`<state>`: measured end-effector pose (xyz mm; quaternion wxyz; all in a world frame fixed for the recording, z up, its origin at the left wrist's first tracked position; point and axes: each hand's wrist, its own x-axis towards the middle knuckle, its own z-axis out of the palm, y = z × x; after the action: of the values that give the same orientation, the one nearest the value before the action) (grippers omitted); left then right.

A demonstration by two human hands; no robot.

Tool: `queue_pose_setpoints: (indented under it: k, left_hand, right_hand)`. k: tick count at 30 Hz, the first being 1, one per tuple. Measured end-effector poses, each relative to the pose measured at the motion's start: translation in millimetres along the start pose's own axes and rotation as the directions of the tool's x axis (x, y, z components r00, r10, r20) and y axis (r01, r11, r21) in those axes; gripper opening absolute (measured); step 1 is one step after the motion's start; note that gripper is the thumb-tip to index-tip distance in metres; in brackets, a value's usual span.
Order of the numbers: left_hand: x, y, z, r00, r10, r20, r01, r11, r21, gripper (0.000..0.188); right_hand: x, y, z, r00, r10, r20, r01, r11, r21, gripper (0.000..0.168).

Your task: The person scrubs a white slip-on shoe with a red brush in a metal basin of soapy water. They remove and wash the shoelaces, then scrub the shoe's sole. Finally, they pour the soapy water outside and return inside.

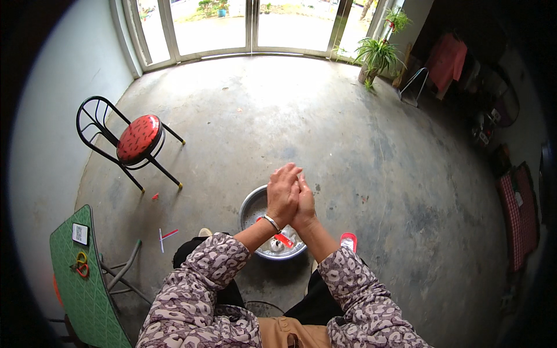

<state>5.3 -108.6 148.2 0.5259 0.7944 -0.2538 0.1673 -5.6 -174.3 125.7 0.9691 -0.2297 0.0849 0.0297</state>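
My left hand (283, 196), with a silver bangle (273, 223) at its wrist, lies pressed against my right hand (307, 199). Their palms meet and the fingers point away from me. Whatever may be between the palms is hidden. Both hands hang above a round metal basin (249, 207) on the floor between my feet. Inside the basin, white wet cloth-like items (277, 244) and a red piece (284, 240) lie in what looks like sudsy water. My forearms and hands cover part of it.
A red-rimmed item with a white inside (348, 242) sits right of the basin. At left are a green folding table (82, 300) bearing scissors (82, 264) and a printed code card (81, 234), and a red-seated chair (138, 140). Crossed strips (162, 238) lie on the concrete floor (417, 209).
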Motion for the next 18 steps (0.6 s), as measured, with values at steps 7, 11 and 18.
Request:
queue_pose_setpoints:
  k: [7,11,18]
  left_hand:
    - [2.1,-46.8,2.5,0.984,0.061,0.167,-0.145,0.822,0.551,0.037]
    - [19.3,-49.7,-0.3,0.999,-0.051,-0.016,0.052,0.858,0.51,0.044]
    - [13.3,-55.3,-1.7,0.895,-0.421,0.147,0.446,0.85,-0.281,0.03]
  right_hand:
    - [-6.0,5.1,7.6,0.999,0.004,-0.035,-0.005,1.0,-0.028,0.047]
    - [-6.4,10.3,-13.2,1.0,0.005,0.01,-0.005,1.0,0.009,0.037]
    - [14.0,6.4,-41.0,0.995,0.071,0.071,-0.068,0.997,-0.039,0.015]
